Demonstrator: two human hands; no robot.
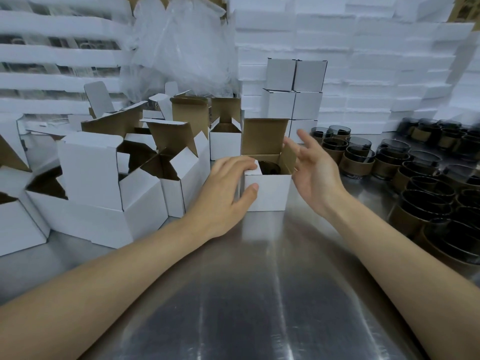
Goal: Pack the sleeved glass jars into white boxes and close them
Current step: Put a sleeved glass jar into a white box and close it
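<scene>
A white box point(267, 193) stands on the bench point(259, 294), lid flap upright, a dark jar point(268, 168) inside it. The left grip point(228, 188) clasps its left top edge, thumb on the near face. The right grip point(317, 170) is spread, fingers beside the right flap. Sleeved jars point(415, 178) crowd the right; open boxes point(104, 178) sit left

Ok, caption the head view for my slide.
Left hand grips an open white box with a jar inside; right hand open beside its side flap.
</scene>
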